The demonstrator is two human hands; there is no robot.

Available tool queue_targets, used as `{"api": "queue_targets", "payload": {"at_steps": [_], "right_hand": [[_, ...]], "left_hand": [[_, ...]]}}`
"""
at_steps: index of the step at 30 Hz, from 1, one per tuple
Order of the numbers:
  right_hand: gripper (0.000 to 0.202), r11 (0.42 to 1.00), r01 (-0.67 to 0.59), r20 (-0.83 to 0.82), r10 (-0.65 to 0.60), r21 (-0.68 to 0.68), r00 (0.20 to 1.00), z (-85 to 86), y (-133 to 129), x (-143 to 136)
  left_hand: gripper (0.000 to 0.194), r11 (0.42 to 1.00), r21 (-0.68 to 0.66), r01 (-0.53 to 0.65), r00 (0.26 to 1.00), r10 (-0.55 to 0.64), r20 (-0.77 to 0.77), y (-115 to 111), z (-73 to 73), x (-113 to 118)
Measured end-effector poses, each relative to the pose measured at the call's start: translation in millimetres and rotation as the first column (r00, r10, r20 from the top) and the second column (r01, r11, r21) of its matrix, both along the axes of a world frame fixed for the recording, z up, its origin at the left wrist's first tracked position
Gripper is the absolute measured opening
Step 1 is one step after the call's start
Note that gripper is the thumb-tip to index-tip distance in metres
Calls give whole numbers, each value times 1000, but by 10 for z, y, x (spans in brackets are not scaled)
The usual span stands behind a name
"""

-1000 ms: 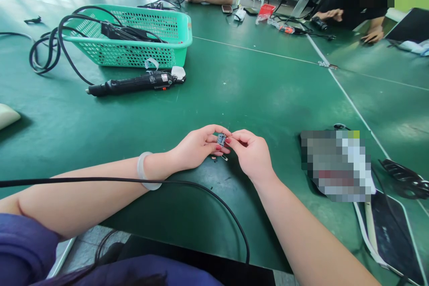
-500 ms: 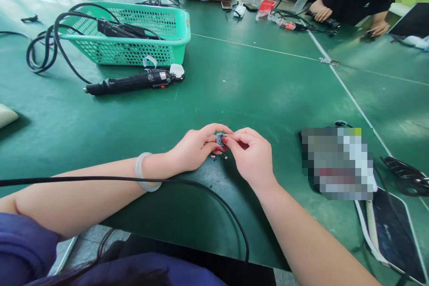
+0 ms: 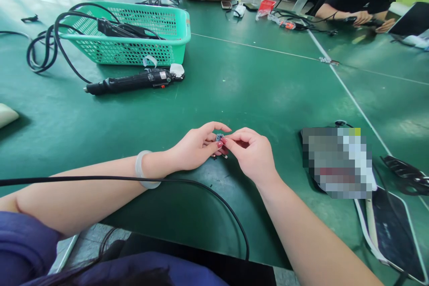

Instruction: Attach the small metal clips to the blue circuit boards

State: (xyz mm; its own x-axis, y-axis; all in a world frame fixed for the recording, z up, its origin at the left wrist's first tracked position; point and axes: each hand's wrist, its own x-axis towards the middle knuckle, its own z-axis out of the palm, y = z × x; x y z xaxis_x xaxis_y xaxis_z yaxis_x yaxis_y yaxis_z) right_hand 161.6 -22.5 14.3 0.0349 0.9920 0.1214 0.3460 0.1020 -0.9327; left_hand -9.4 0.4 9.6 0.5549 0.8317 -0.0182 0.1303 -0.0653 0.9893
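Note:
Between my two hands, low over the green table, is a small grey-blue part point(image 3: 219, 137) with fine detail too small to name. My left hand point(image 3: 194, 146) grips it with the thumb and lower fingers, its index finger stretched out above. From the right, my right hand point(image 3: 252, 154) pinches at the part with thumb and forefinger; the fingertips hide much of it. Just below the fingers lie tiny pieces point(image 3: 224, 156) with a metallic glint, partly covered by my left hand. A black cable point(image 3: 201, 184) runs across in front of my left forearm.
A green basket point(image 3: 134, 44) holding black cables and devices stands at the back left. Before it lies a black electric screwdriver point(image 3: 134, 81). At right are a blurred-out package point(image 3: 337, 163) and a dark tablet-like panel point(image 3: 397, 232). Two people work across the table point(image 3: 268, 85).
My left index finger has lifted off the small part, and the left thumb has shifted over it. Across the table, both people's hands have moved.

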Motion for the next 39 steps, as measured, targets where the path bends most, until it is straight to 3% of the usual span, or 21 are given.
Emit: {"api": "queue_targets", "payload": {"at_steps": [7,11,15,19,23,27,33,39], "right_hand": [[12,999,-43,31,43,-10,999,-8,38,62],[9,992,-50,251,79,-117,965,18,25,144],[8,970,-66,500,178,-233,848,41,-19,158],[7,956,-116,578,258,-271,774,43,-48,121],[14,959,-154,577,266,-236,772,13,-49,110],[14,978,-142,584,206,-155,785,-20,-34,136],[20,981,-167,605,194,-102,772,-16,-39,173],[10,992,-122,620,110,-24,777,-84,-7,63]], "left_hand": [[14,957,-265,-119,984,148,96,86,30,45],[10,907,-353,-230,947,292,134,129,54,51],[9,866,-399,-303,903,394,169,139,23,56],[5,888,-337,-312,907,385,173,130,0,59],[8,917,-261,-302,934,340,114,115,17,59],[26,930,-238,-281,945,311,98,109,22,48],[24,911,-316,-265,942,315,118,132,-9,31],[24,888,-378,-261,934,331,132,137,-39,40]]}}
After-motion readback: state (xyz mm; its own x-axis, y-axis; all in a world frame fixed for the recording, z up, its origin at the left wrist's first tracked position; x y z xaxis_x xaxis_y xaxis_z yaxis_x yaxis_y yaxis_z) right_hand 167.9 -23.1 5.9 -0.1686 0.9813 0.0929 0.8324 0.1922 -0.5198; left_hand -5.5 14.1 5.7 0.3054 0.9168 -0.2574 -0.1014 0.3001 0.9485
